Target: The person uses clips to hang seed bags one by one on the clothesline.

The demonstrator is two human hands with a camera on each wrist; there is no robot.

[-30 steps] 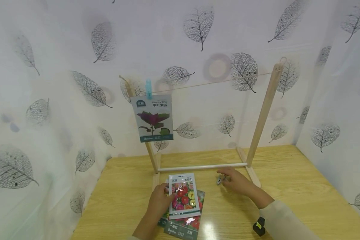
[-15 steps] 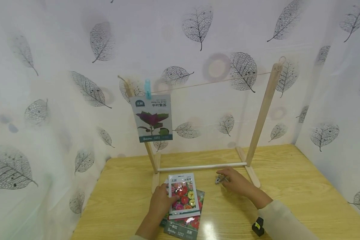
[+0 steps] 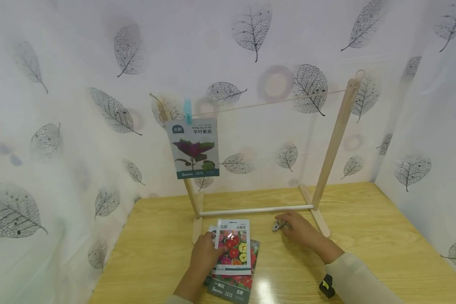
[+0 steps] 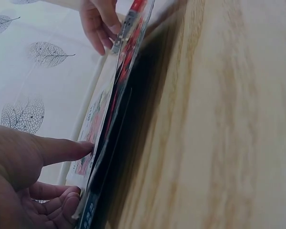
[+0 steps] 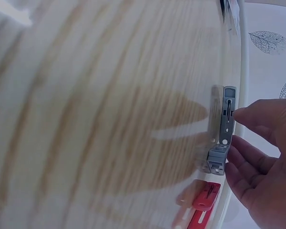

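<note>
While left hand (image 3: 204, 252) holds top packet (image 3: 233, 247), long axis points toward bar (image 3: 256, 210).

I read this as a small screened-off tabletop booth; whether it stands in a home, an office or elsewhere, I cannot tell from my feed. Pale sheeting (image 3: 197, 46) printed with dark skeleton leaves (image 3: 252, 30) rises behind and on both sides, and it falls in soft folds on the left of the head view. A glossy wood-grain table (image 3: 376, 232) runs back to it, catching a bright patch of light (image 3: 264, 291) near the bottom of that view.
</note>
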